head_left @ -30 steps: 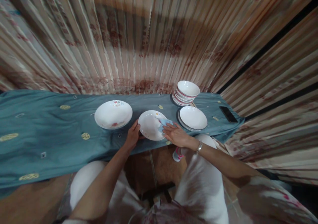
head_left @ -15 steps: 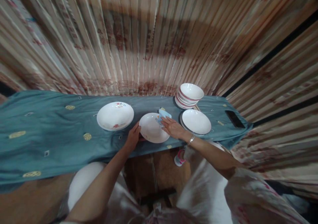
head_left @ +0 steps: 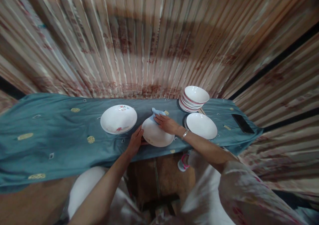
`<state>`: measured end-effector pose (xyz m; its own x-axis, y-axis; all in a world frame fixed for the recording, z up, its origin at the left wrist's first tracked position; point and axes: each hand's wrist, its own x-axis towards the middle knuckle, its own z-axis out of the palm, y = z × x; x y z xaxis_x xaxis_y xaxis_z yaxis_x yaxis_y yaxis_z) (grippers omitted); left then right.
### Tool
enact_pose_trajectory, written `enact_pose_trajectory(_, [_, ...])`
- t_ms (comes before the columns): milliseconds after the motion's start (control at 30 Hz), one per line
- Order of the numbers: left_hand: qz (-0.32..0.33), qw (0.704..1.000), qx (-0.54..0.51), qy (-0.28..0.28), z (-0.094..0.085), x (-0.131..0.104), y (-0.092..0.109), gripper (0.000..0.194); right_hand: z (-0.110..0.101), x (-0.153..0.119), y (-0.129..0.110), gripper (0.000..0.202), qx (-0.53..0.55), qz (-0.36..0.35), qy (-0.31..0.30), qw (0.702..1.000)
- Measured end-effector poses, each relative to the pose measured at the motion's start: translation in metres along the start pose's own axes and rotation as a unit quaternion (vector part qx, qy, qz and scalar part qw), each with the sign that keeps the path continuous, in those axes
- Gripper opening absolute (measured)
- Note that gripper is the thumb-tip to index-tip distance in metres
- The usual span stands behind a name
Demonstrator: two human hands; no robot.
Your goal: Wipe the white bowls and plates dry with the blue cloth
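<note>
1. Head view: the left hand (head_left: 136, 139) is closed on the near-left rim of a white plate (head_left: 158, 137), thumb on top and fingers under it.
2. The right hand (head_left: 168, 123) holds a blue cloth (head_left: 156, 113) on the plate's far rim. Its fingers are bent a little over the cloth. I cannot see its thumb, so I cannot tell how tight it holds.
3. The white plate is near the front edge of the green tablecloth (head_left: 57, 128). It sits between the flower plates (head_left: 118, 118) on the left and the plain plates (head_left: 201, 126) on the right. I cannot tell if it rests flat.
4. The white plate could slip and fall off the front if the left hand lets go while the right hand pushes.
5. The right arm could bump the plain plates, because they are just beside it. The tall pile of bowls (head_left: 194, 98) could tip if knocked.
6. Counting: two hands, one held plate, one cloth, one phone (head_left: 242, 123). Both plate piles look like at least two each. The bowls are several, too tightly nested to count.
</note>
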<state>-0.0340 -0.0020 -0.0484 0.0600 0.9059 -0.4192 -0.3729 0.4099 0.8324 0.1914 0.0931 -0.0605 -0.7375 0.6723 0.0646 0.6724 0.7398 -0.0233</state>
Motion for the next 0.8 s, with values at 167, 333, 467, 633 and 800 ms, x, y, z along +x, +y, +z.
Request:
enact_pose_trajectory(167, [-0.007, 1.0, -0.003, 0.01, 0.001, 0.0, 0.0, 0.055, -0.01, -0.034, 0.011, 0.048, 0.002, 0.04, -0.019, 0.999])
enact_pose_trajectory(333, [0.005, 1.0, 0.007, 0.01, 0.004, -0.002, 0.001, 0.052, -0.015, -0.075, 0.005, 0.049, 0.007, 0.054, -0.013, 0.998])
enact_pose_trajectory(467, [0.012, 1.0, 0.013, 0.025, 0.006, -0.003, 0.002, 0.049, -0.016, -0.102, -0.012, 0.053, 0.018, 0.075, 0.013, 0.997])
enact_pose_trajectory(633, [0.027, 0.999, 0.01, 0.03, 0.006, -0.001, 0.0, 0.047, -0.012, -0.132, -0.038, 0.052, 0.021, 0.109, 0.036, 0.993])
enact_pose_trajectory(800, [0.025, 0.999, 0.003, 0.03, 0.004, 0.002, -0.002, 0.049, -0.011, -0.143, -0.06, 0.056, 0.003, 0.139, 0.027, 0.99])
